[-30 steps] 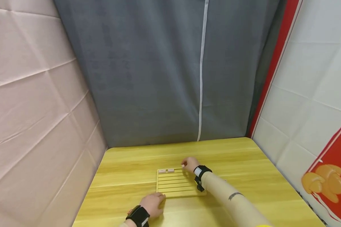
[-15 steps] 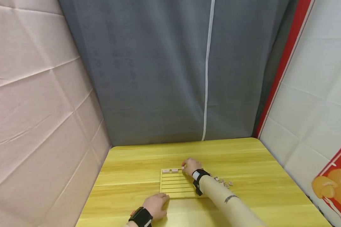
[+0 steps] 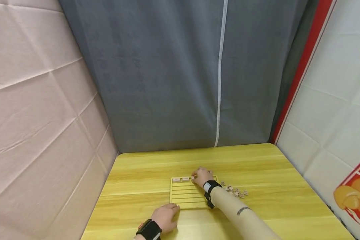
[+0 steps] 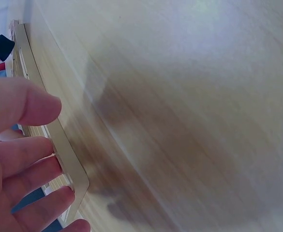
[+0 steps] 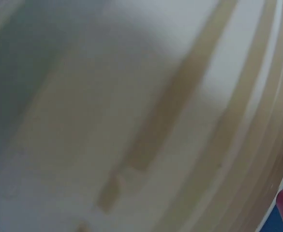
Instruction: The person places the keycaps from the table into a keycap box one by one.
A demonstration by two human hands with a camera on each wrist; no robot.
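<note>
Wooden slatted board (image 3: 187, 195) is steadied at its near-left corner by the left hand (image 3: 165, 216), fingers relaxed, while the right hand (image 3: 201, 176) pinches a small tile (image 3: 193, 175) into the far row beside two placed tiles (image 3: 181, 179); seating it flush looks next.

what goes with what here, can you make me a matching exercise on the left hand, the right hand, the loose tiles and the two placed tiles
Column one:
1. left hand
2. right hand
3. loose tiles
4. two placed tiles

Column two:
A. scattered on the table, to the right of the slotted board
B. at the board's far row, right of the placed tiles
C. fingers on the board's near left corner
D. side by side at the left end of the board's far row

Pairs: 1-C, 2-B, 3-A, 4-D
</note>
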